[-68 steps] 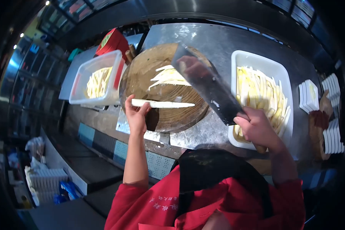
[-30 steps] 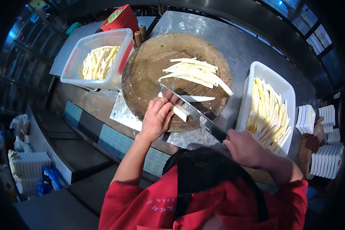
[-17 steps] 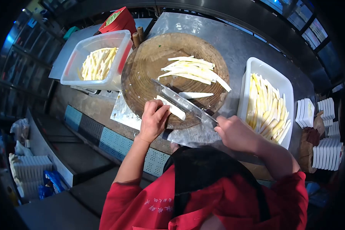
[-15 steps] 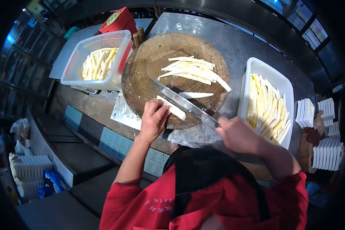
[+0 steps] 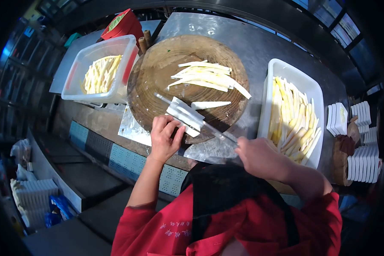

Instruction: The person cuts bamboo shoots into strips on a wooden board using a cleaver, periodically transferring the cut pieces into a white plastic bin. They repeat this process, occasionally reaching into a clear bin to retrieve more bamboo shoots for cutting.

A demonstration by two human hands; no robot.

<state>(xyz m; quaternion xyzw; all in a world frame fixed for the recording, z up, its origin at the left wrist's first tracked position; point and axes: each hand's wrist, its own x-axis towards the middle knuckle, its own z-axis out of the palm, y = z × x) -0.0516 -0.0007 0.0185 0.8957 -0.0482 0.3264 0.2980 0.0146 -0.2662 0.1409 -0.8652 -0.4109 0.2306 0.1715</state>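
Note:
My left hand [image 5: 163, 138] bends its fingertips over a pale bamboo shoot [image 5: 191, 132] near the front edge of the round wooden chopping block [image 5: 151, 72]. In my right hand [image 5: 260, 157] is the handle of a cleaver [image 5: 217, 133]. Its blade, blurred by motion, lies across the shoot just ahead of my left fingertips, and white shoot shows on both sides of it. Beyond the blade rests one loose tapered piece [image 5: 211, 104]. Farther back on the block is a pile of long cut strips [image 5: 205, 77].
A plastic tub [image 5: 265, 109] of whole yellowish shoots stands right of the block. Another tub [image 5: 70, 83] with strips sits at left, a red container [image 5: 123, 26] behind it. Stacked white dishes [image 5: 363, 167] are at far right. The metal counter [image 5: 281, 47] extends behind the block.
The cleaver has moved toward my left hand, from beside the shoot to across it. A white piece now shows on the blade's far side. The whole view has shifted slightly.

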